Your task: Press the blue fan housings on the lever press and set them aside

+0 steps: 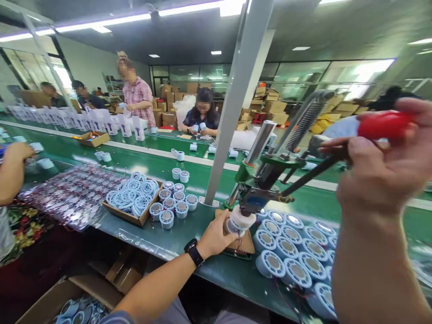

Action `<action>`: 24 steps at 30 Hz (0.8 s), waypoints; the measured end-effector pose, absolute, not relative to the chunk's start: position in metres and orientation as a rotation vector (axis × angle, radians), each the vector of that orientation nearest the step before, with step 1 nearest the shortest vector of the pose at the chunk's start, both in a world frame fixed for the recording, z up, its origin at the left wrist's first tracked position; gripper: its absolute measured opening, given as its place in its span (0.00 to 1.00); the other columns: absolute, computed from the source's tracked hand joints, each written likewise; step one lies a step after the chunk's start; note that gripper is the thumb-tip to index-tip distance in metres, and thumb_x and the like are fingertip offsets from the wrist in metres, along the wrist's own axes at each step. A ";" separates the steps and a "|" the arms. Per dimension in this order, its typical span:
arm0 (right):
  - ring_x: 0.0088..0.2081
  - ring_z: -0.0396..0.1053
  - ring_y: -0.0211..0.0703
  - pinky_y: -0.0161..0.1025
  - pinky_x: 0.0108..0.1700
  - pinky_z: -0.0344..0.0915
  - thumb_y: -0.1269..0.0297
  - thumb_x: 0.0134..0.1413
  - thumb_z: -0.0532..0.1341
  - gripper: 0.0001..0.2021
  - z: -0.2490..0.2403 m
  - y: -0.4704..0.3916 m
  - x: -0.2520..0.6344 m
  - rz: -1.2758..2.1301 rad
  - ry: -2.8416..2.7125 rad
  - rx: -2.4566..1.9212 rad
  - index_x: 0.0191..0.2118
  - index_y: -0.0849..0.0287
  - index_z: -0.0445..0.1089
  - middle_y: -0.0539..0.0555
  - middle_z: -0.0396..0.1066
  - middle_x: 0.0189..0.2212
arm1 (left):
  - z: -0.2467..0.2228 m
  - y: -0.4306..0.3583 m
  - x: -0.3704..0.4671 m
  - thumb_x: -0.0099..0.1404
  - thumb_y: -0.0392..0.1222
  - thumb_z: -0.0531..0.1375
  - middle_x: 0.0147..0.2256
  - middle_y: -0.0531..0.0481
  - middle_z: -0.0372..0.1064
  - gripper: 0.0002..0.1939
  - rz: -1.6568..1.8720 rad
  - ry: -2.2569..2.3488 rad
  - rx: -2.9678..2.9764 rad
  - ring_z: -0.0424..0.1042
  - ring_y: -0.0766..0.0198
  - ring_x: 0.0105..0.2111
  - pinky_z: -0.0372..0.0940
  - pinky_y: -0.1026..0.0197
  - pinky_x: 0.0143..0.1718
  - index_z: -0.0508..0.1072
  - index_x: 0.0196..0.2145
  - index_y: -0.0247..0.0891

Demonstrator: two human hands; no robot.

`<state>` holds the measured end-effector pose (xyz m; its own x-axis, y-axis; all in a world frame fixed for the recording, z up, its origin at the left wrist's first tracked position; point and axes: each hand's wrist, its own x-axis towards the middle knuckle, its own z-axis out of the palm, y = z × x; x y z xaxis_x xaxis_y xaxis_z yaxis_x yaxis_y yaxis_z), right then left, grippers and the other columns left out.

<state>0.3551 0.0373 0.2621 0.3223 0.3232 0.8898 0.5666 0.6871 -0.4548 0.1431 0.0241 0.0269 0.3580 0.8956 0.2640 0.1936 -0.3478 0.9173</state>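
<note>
My left hand (218,235) is closed around a white round housing (237,225) with thin wires, keeping it under the head of a green hand press (258,198). The housing rests on a brown base plate (248,245). My right hand (388,148) grips the red knob (384,125) at the end of the press lever (313,175), raised at the right. To the right of the press stand rows of light-blue round housings (286,246) with metal discs in their tops. A smaller group of similar housings (168,204) stands left of the press.
A cardboard tray of light-blue rings (135,193) lies left, beside a sheet of wired parts (74,193). A grey post (232,108) rises behind the press. Below the bench is a box of parts (81,310). Co-workers (202,112) sit and stand across the green conveyor; another person's arm (11,166) is at left.
</note>
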 end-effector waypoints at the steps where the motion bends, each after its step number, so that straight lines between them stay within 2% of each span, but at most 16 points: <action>1: 0.44 0.74 0.45 0.47 0.42 0.70 0.62 0.54 0.59 0.26 0.268 0.049 0.350 -0.143 -1.307 -0.791 0.59 0.53 0.65 0.57 0.68 0.51 | 0.034 0.023 0.131 0.57 0.38 0.66 0.60 0.41 0.67 0.34 1.093 0.998 1.833 0.65 0.47 0.61 0.60 0.44 0.64 0.66 0.62 0.41; 3: 0.50 0.73 0.48 0.51 0.50 0.68 0.65 0.52 0.60 0.27 0.246 0.054 0.335 -0.069 -1.299 -0.710 0.60 0.51 0.66 0.57 0.68 0.53 | 0.052 0.026 0.094 0.61 0.36 0.62 0.58 0.41 0.69 0.27 1.227 1.124 1.962 0.67 0.50 0.60 0.60 0.44 0.64 0.70 0.58 0.40; 6: 0.57 0.68 0.54 0.60 0.58 0.64 0.64 0.52 0.63 0.29 0.151 0.032 0.312 -0.111 -1.132 -0.668 0.61 0.42 0.63 0.58 0.67 0.56 | 0.079 0.042 0.013 0.65 0.35 0.55 0.53 0.43 0.73 0.20 1.278 1.562 2.146 0.71 0.55 0.55 0.65 0.47 0.59 0.73 0.53 0.40; 7: 0.58 0.67 0.56 0.63 0.59 0.63 0.62 0.51 0.64 0.31 0.113 0.024 0.305 -0.125 -1.073 -0.731 0.62 0.43 0.61 0.59 0.66 0.56 | 0.086 0.049 -0.017 0.66 0.34 0.53 0.52 0.44 0.74 0.19 1.188 1.802 2.189 0.72 0.56 0.54 0.66 0.49 0.59 0.74 0.52 0.40; 8: 0.59 0.66 0.58 0.65 0.59 0.63 0.59 0.50 0.65 0.35 0.078 0.016 0.299 -0.076 -1.096 -0.851 0.64 0.47 0.57 0.61 0.64 0.57 | 0.092 0.057 -0.046 0.66 0.34 0.52 0.51 0.40 0.74 0.19 1.157 1.931 2.162 0.72 0.54 0.53 0.65 0.47 0.59 0.74 0.51 0.36; 11: 0.56 0.68 0.58 0.59 0.56 0.68 0.51 0.48 0.66 0.47 0.006 0.007 0.281 0.241 -1.176 -1.222 0.69 0.59 0.45 0.68 0.61 0.59 | 0.101 0.081 -0.111 0.62 0.32 0.52 0.49 0.35 0.74 0.19 0.971 2.099 2.168 0.72 0.47 0.52 0.63 0.43 0.58 0.75 0.49 0.30; 14: 0.48 0.73 0.54 0.49 0.49 0.72 0.47 0.46 0.67 0.52 -0.017 0.013 0.268 0.407 -1.115 -1.346 0.70 0.65 0.44 0.69 0.68 0.52 | 0.100 0.098 -0.133 0.59 0.34 0.56 0.46 0.36 0.75 0.17 0.732 2.164 2.243 0.72 0.47 0.49 0.64 0.47 0.56 0.76 0.46 0.32; 18: 0.44 0.75 0.49 0.44 0.47 0.73 0.51 0.48 0.67 0.47 -0.013 0.019 0.260 0.341 -1.042 -1.283 0.68 0.65 0.48 0.65 0.71 0.47 | 0.099 0.106 -0.128 0.60 0.35 0.54 0.43 0.37 0.75 0.14 0.549 2.251 2.280 0.72 0.48 0.47 0.65 0.50 0.53 0.74 0.42 0.33; 21: 0.49 0.74 0.47 0.43 0.50 0.73 0.55 0.53 0.65 0.39 -0.009 0.020 0.255 0.260 -1.067 -1.205 0.65 0.66 0.51 0.68 0.68 0.52 | 0.106 0.108 -0.122 0.60 0.36 0.52 0.35 0.44 0.74 0.10 0.478 2.263 2.267 0.73 0.51 0.43 0.66 0.50 0.51 0.71 0.36 0.34; 24: 0.54 0.71 0.47 0.44 0.54 0.71 0.58 0.55 0.62 0.35 -0.009 0.020 0.251 0.148 -1.063 -1.232 0.64 0.66 0.53 0.69 0.65 0.56 | 0.116 0.113 -0.121 0.61 0.40 0.49 0.25 0.54 0.66 0.09 0.445 2.240 2.254 0.73 0.57 0.35 0.66 0.45 0.49 0.66 0.29 0.36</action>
